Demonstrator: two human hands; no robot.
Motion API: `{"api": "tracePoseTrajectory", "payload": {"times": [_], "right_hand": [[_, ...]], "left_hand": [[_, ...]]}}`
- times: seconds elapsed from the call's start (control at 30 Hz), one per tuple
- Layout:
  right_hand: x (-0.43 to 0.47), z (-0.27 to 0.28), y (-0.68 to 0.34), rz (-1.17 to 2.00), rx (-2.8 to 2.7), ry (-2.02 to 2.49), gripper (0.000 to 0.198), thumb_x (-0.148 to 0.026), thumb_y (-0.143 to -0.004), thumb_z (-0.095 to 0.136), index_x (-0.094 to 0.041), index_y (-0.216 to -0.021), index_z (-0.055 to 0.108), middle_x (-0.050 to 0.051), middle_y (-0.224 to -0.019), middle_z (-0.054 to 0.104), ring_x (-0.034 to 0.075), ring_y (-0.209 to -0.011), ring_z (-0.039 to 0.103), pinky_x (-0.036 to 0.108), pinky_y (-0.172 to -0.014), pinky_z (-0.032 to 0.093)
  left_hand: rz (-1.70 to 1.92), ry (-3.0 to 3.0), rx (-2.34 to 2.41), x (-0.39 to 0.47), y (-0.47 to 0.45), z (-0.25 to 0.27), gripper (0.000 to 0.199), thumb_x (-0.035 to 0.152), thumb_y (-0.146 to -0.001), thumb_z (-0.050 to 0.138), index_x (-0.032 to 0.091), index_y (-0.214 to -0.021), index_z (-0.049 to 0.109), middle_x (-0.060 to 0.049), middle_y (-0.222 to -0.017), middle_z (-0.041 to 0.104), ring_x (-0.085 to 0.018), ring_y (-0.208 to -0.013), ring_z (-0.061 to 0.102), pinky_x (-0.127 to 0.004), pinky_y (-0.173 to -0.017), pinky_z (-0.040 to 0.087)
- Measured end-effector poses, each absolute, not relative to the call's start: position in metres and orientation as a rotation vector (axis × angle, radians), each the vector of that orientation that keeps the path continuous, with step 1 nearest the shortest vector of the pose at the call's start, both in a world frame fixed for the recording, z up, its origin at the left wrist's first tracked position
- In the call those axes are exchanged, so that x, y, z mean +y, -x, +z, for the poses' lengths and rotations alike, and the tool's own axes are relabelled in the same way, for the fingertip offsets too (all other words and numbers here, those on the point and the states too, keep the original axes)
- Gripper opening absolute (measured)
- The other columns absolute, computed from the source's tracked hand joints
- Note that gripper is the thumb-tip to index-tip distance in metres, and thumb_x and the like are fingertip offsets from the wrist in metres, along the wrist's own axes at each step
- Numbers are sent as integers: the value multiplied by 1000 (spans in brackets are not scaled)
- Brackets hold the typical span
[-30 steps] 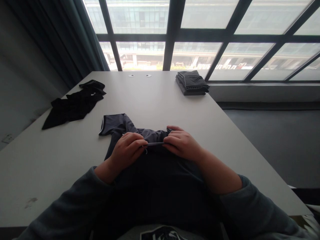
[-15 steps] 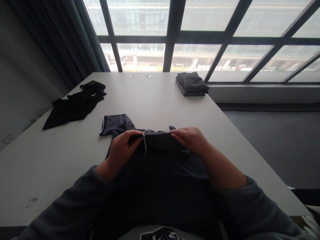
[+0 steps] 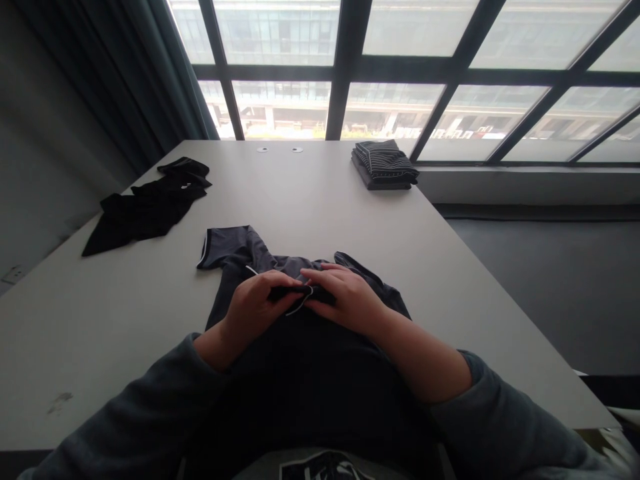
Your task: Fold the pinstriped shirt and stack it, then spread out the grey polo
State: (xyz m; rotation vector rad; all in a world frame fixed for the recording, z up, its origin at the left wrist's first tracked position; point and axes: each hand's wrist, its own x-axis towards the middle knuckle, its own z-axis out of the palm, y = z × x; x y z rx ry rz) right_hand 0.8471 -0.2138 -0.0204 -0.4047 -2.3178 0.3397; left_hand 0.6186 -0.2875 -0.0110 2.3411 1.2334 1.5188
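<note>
A dark grey short-sleeved shirt (image 3: 310, 360) with white piping lies on the white table in front of me, its near part in deep shadow. One sleeve with a white-edged cuff spreads out to the left. My left hand (image 3: 255, 303) pinches the dark collar of the shirt between thumb and fingers. Close beside it, my right hand (image 3: 350, 297) is closed on the same collar, fingers over the top and thumb below. A thin white strip of trim curves down between the two hands. The shirt's right sleeve is partly hidden behind my right hand.
On the white table (image 3: 150, 293), a crumpled black garment (image 3: 150, 207) lies at the far left. A folded stack of clothes (image 3: 383, 165), striped on top, sits at the back right. Two round white grommets are near the window edge. A dark curtain hangs at left.
My right hand has moved left and slightly toward me, so both hands are now close together. The collar stretched between them is now bunched, and more of the right sleeve shows.
</note>
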Motion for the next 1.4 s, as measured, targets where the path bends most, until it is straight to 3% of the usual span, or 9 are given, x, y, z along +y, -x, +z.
{"api": "tracePoseTrajectory", "payload": {"times": [0.1, 0.23, 0.33, 0.43, 0.63, 0.83, 1.07, 1.23, 1.4], "right_hand": [[-215, -25, -843, 312, -2305, 393, 16, -29, -105, 62, -22, -113, 74, 6, -93, 81, 21, -85, 77, 41, -103, 59], [-213, -23, -849, 302, -2351, 373, 18, -25, -104, 59, -20, -112, 74, 7, -88, 79, 19, -78, 75, 30, -76, 58], [-208, -18, -859, 307, -2338, 403, 18, -26, -103, 60, -20, -111, 75, 4, -78, 77, 15, -63, 68, 26, -64, 51], [-199, -10, -873, 400, -2246, 476, 17, -28, -102, 62, -22, -106, 77, 1, -72, 74, 12, -57, 64, 24, -60, 48], [-180, -6, -892, 624, -1969, 744, 15, -34, -94, 69, -22, -94, 78, 1, -77, 76, 16, -66, 68, 27, -64, 51], [-170, -15, -892, 887, -1709, 877, 20, -41, -88, 73, -22, -92, 77, 0, -75, 72, 17, -66, 64, 28, -60, 49], [-157, -20, -894, 1086, -1506, 913, 23, -44, -81, 80, -23, -87, 76, -1, -75, 72, 16, -65, 64, 27, -59, 50], [-150, -21, -898, 1166, -1438, 916, 24, -45, -79, 82, -23, -87, 75, -1, -74, 72, 15, -61, 63, 26, -54, 49], [-147, -20, -902, 1187, -1430, 891, 27, -46, -77, 85, -23, -88, 75, -1, -73, 73, 15, -58, 62, 25, -51, 49]], "left_hand": [[1501, -2289, 1185, -286, -617, -16, 22, 23, -93, 81, 25, -106, 62, -2, -97, 79, -17, -87, 78, -29, -78, 63], [1080, -2416, 1298, -276, -606, -16, 14, 30, -97, 72, 23, -107, 66, -4, -100, 79, -21, -88, 76, -33, -79, 60], [810, -2492, 1422, -265, -588, -15, 20, 35, -95, 71, 23, -110, 70, -6, -106, 80, -25, -98, 76, -39, -90, 57], [670, -2498, 1531, -253, -563, -14, 32, 41, -90, 76, 23, -115, 72, -8, -114, 79, -31, -110, 73, -47, -105, 52], [568, -2431, 1596, -239, -531, -15, 30, 43, -95, 68, 23, -115, 74, -9, -117, 78, -30, -111, 71, -50, -111, 49], [553, -2414, 1550, -241, -535, -19, 57, 47, -86, 79, 26, -137, 66, -8, -130, 76, -32, -123, 69, -61, -130, 27], [726, -2419, 1625, -237, -538, -28, 35, 24, -91, 60, 23, -126, 67, -8, -121, 77, -27, -116, 72, -58, -128, 35], [1061, -2430, 1669, -243, -541, -27, 25, 26, -97, 57, 21, -121, 63, -10, -112, 75, -26, -105, 72, -45, -102, 56], [1148, -2480, 1632, -250, -547, -20, 16, 21, -97, 57, 23, -111, 63, -6, -103, 72, -21, -94, 70, -36, -88, 56]]}}
